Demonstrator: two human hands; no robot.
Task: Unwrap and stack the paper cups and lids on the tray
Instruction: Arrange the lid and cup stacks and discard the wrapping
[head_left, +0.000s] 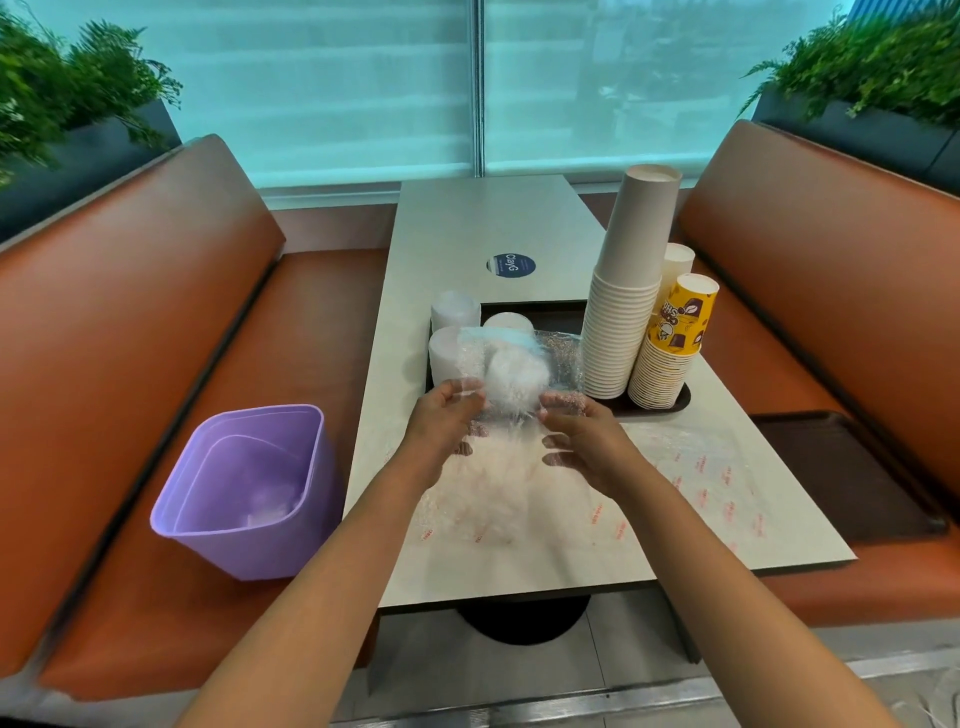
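Observation:
A stack of white lids (514, 379) sits inside a clear plastic wrapper (558, 353), held just above the near edge of the dark tray (670, 405). My left hand (447, 415) grips the wrapper on its left side and my right hand (576, 436) grips it on the right. On the tray stand three white lid stacks (452, 312), (444, 353), (509, 323), a tall stack of white paper cups (623, 312), a stack of yellow printed cups (670, 353) and another white cup stack (678, 260) behind it.
A loose clear wrapper with red print (691, 483) lies on the grey table (467, 228) by my right arm. A purple bin (249, 488) with crumpled plastic stands on the left orange bench. A second dark tray (841, 467) lies on the right bench.

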